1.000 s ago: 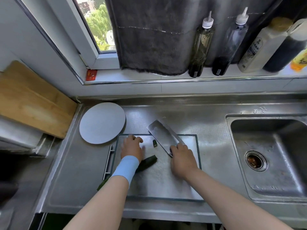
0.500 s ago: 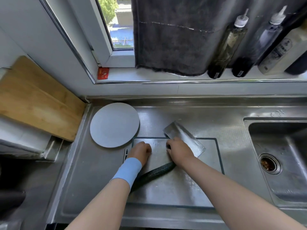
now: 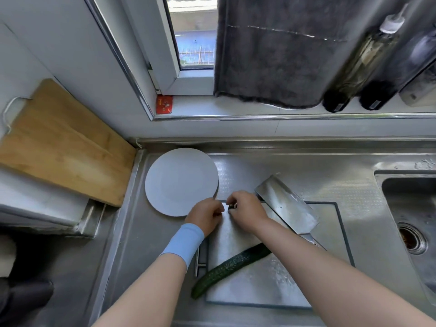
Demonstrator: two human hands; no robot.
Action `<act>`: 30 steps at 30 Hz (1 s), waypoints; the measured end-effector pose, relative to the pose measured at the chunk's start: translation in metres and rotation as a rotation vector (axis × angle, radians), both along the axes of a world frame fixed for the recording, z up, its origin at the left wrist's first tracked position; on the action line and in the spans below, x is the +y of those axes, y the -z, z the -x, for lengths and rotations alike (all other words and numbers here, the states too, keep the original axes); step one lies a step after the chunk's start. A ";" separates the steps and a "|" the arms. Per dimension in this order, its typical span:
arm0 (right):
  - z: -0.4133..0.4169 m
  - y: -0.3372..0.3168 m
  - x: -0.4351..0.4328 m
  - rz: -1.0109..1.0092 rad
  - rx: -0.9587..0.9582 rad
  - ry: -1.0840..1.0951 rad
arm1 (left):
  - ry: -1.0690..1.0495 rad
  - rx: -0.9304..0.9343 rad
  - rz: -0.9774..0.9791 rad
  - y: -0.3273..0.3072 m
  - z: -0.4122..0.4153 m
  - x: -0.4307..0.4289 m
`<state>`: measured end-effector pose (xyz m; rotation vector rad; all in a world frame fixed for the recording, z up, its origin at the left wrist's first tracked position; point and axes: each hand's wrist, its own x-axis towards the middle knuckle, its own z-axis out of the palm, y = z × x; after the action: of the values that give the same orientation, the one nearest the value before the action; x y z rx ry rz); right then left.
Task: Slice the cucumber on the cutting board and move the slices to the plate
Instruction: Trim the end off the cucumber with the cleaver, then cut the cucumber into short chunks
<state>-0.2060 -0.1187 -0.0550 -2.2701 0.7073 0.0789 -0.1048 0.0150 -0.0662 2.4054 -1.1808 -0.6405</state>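
Hands meet at the far left corner of the cutting board (image 3: 271, 279), knuckles nearly touching. The left hand (image 3: 205, 218), with a blue wristband (image 3: 182, 244) behind it, has its fingers curled under; I cannot tell whether it holds anything. The right hand (image 3: 247, 211) pinches a small dark cucumber piece (image 3: 232, 206) between thumb and fingertips, just above the board's corner.

At the far left a wooden board (image 3: 59, 142) leans against the wall, beside the steel surface (image 3: 141, 256). A white plate (image 3: 181, 181) lies flat on the surface, just behind and left of the cutting board, and the left hand overlaps its near edge. Up on the windowsill a small red card (image 3: 164, 104) stands at the frame's corner, next to a dark towel (image 3: 271, 55) hanging over the sill.

The cucumber (image 3: 231, 265) lies diagonally across the cutting board's left side. Its near tip juts past the board's edge over the surface, and its far end runs under the right forearm. The cutting board itself is metal with a dark rim and a bar handle (image 3: 200, 258) on its left side.

A cleaver (image 3: 287, 204) lies flat to the right of the hands, its blade tip past the board's far edge, its handle end hidden behind the right forearm. No hand touches it. Two dark bottles (image 3: 358, 62) stand on the sill above. The sink (image 3: 412, 197) with its drain (image 3: 411, 239) is at the far right.
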 end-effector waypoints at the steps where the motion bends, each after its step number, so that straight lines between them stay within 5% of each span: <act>1: 0.000 0.003 0.001 0.006 0.020 -0.008 | -0.015 0.008 0.040 0.001 -0.001 0.003; 5: 0.004 0.012 0.000 0.040 0.073 0.013 | -0.078 0.003 0.131 0.003 -0.006 0.011; 13: -0.001 0.017 0.002 0.051 0.166 0.018 | -0.147 -0.124 -0.032 0.010 -0.007 -0.001; 23: -0.009 0.008 0.009 -0.026 0.075 0.009 | -0.232 0.030 -0.046 -0.006 -0.007 0.004; 30: 0.064 -0.022 -0.023 0.010 0.207 0.007 | -0.145 0.082 -0.064 -0.032 0.045 0.001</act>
<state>-0.2695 -0.1417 -0.0332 -2.2896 0.8242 0.3108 -0.1494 0.0162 -0.0338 2.4648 -0.9567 -0.7329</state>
